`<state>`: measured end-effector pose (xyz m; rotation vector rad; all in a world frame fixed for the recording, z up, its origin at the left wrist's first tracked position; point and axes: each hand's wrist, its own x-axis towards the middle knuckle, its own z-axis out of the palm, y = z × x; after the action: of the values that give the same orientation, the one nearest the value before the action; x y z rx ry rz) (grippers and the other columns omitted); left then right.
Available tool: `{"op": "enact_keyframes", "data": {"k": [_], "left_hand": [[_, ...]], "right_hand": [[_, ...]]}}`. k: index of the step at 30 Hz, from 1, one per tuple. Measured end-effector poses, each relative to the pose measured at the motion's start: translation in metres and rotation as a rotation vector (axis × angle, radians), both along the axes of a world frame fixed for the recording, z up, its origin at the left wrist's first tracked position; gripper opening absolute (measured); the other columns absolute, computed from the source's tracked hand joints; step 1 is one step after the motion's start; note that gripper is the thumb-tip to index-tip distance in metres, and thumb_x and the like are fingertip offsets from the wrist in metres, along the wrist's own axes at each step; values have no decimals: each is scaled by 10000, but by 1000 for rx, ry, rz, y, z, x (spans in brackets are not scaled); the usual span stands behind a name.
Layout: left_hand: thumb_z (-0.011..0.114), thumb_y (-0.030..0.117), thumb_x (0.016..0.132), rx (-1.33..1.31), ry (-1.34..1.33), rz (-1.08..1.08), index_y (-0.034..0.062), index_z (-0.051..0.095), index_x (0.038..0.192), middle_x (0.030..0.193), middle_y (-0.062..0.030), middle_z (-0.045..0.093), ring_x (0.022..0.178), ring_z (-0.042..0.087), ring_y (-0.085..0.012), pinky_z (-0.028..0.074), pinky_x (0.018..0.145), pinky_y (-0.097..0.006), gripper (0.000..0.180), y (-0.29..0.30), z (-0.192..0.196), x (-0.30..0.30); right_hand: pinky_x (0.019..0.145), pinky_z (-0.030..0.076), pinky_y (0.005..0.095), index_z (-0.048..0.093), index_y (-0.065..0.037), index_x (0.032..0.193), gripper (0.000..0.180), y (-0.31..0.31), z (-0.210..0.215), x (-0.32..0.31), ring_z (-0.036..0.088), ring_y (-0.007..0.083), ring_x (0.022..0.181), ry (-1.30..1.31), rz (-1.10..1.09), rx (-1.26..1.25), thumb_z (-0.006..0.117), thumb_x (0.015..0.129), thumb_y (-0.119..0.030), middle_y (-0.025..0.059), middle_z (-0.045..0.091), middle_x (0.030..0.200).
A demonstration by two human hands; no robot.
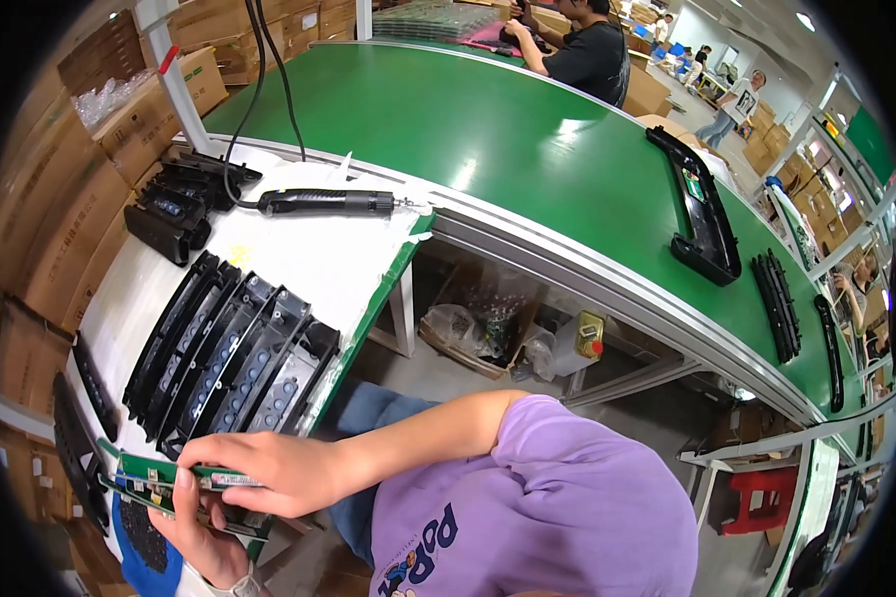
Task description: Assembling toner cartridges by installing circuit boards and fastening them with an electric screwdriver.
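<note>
Two or more narrow green circuit boards are held together at the lower left, above the near end of the white-covered bench. My right hand grips them from above, its fingers bent over their edge. From below, my left hand holds the same boards between thumb and fingers. Some fingertips are hidden behind the boards. Just beyond my hands, a row of black plastic housings lies side by side on the bench. A blue tray with small black parts sits below the boards.
A black electric screwdriver with a cable lies at the bench's far side, near stacked black housings. A green conveyor belt runs beyond, carrying a long black casing and black strips. Cardboard boxes line the left. A co-worker sits across.
</note>
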<state>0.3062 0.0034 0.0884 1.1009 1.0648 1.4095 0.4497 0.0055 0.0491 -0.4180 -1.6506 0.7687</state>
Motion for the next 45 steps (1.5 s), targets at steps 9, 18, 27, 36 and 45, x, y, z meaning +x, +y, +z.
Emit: {"op": "enact_keyframes", "data": {"k": [9,18,27,36,45], "left_hand": [[590,211,879,-15,41,-58,83,497,825,642,30,479,458,376,-16,251,390,-169,167,46,6,5],[593,191,874,-153,-53,-126,98,558,845,650,49,503,446,358,-3,245,404,-162,103,77,5,-15],[597,165,844,-211,-9,-202,97,496,866,657,29,497,411,364,-21,232,352,-165,124,96,4,-12],[586,110,811,-301,19,-310,66,521,917,688,11,522,411,383,-35,252,329,-168,132,97,1,-12],[480,49,805,-406,-121,-289,19,499,1064,817,-55,579,465,469,-66,312,331,-168,262,101,-24,-26]], "right_hand": [[724,483,395,471,12,1189,398,36,3,22,598,357,856,-50,-109,48,570,808,-42,183,587,992],[562,477,341,557,-45,1002,314,61,14,19,560,241,761,-113,-300,249,637,700,-73,84,500,860],[450,424,316,539,-69,781,181,72,21,28,504,217,717,-353,-474,452,673,676,-129,63,469,775],[472,454,308,572,-87,764,124,80,32,51,533,188,722,-578,-369,717,624,669,-148,33,520,817],[437,466,313,573,-59,601,192,84,46,46,575,187,695,-619,-226,924,609,769,-144,24,598,803]]}}
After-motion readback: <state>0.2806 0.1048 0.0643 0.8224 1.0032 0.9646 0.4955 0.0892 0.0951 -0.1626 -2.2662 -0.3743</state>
